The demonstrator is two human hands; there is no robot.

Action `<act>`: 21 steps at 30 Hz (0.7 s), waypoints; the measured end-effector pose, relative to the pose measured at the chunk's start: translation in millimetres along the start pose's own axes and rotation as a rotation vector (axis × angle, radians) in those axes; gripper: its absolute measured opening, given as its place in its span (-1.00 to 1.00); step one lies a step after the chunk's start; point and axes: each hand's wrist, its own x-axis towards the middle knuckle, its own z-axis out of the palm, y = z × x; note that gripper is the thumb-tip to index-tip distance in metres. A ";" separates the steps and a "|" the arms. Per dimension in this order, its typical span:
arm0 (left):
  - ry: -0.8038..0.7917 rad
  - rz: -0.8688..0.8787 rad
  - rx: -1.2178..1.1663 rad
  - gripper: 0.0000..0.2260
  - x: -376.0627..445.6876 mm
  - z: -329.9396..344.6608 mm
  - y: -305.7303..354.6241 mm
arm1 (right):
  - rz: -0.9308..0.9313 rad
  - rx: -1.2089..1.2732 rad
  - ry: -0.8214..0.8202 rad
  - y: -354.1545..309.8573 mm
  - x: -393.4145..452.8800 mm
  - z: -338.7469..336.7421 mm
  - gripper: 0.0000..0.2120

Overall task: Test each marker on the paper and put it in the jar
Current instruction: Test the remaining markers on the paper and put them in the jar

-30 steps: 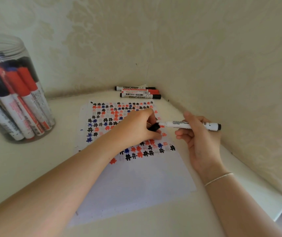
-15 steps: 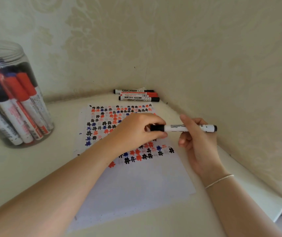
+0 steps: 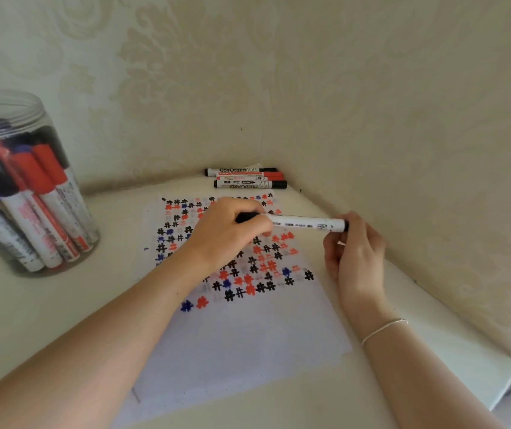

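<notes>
Cap's back on vs earlier. Marker (image 3: 303, 223) lies level, frame centre, above paper (image 3: 241, 345). Left hand (image 3: 229, 233) grips cap end, nearer jar (image 3: 25, 187) upper left; right hand (image 3: 356, 255) fingertips pinch its tail.

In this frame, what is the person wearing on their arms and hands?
Both forearms are bare, with no sleeves in view. The right wrist carries a thin, pale bracelet. The left hand and right hand show no gloves or rings.
</notes>
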 end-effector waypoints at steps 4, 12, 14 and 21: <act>0.036 0.008 0.009 -0.63 -3.5 15.0 8.1 | -0.127 0.028 0.176 0.9 1.8 -1.0 -0.73; 0.226 -0.050 0.062 -0.58 -4.1 23.8 8.5 | -0.382 -0.254 0.046 7.0 -7.7 6.8 -0.55; 0.254 -0.050 0.090 -0.57 -6.2 24.8 8.0 | -0.339 -0.339 0.038 6.8 -7.1 7.5 -0.42; 0.272 -0.053 0.072 -0.52 -11.0 27.9 4.8 | -0.392 -0.262 -0.033 0.8 -20.9 7.9 -0.46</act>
